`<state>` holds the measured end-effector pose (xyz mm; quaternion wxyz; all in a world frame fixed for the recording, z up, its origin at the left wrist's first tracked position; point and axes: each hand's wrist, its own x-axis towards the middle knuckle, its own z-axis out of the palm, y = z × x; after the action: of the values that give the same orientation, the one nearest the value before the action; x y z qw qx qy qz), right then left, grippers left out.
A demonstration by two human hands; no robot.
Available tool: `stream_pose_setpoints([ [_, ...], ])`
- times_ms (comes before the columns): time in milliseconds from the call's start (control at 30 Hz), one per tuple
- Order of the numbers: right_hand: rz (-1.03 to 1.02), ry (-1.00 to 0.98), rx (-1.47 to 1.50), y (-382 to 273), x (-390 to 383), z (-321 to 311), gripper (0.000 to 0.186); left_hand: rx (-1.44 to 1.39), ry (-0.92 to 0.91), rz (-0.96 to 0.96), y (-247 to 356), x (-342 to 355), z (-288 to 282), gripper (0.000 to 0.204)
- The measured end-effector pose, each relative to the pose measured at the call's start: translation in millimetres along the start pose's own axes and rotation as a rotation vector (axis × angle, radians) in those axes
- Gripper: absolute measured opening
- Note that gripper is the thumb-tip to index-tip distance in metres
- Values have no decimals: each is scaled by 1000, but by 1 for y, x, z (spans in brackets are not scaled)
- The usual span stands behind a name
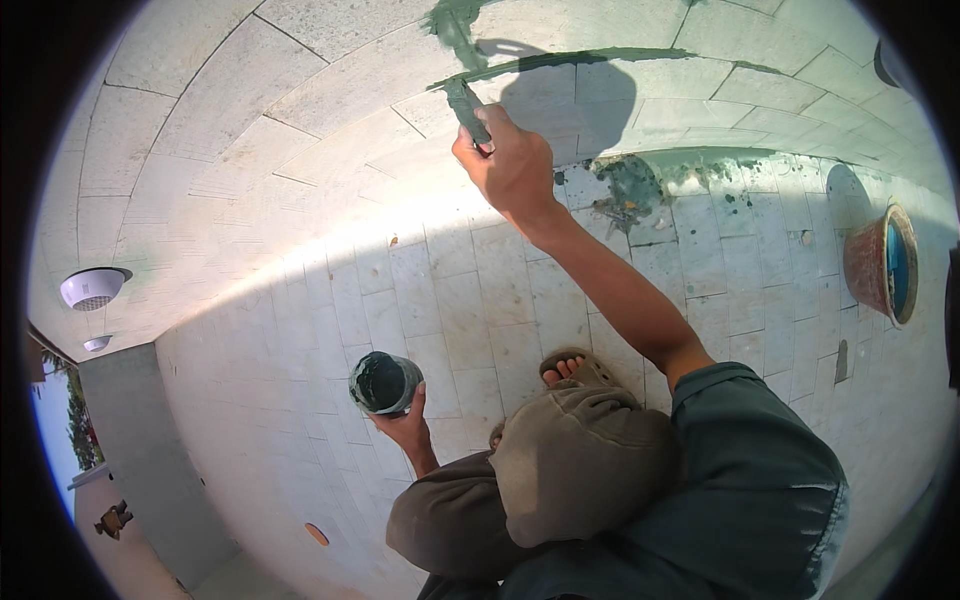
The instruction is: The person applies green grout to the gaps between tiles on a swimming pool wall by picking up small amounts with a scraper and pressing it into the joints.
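Green grout streaks the tile joint at upper centre, where the right hand (512, 165) has its fingers closed around a smeared tool (468, 108) pressed to the wall (250, 120). Lower centre-left, the left hand (405, 428) grips a grout-filled cup (383, 383) from below.

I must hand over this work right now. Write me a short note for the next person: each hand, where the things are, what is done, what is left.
Right hand: raised to the tiled wall, gripping a green-smeared tool pressed on a joint.
Left hand: low, holding a small container of dark green paste.
Nearby: a reddish bucket stands on the tiled floor at right; green spill at the wall's foot.
Done: green filling along one horizontal joint and part of a vertical one.
Left: the other visible wall joints look unfilled.
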<state>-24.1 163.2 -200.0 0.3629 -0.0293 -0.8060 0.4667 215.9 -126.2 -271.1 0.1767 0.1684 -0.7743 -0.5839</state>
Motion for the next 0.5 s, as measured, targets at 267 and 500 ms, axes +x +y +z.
stream_pose_setpoints([
  [267,1,-105,163,-13,2,32,19,-19,12,1,-1,0,-1,90],
  [500,206,-10,195,10,6,-17,22,30,67,-22,26,6,-35,90],
])
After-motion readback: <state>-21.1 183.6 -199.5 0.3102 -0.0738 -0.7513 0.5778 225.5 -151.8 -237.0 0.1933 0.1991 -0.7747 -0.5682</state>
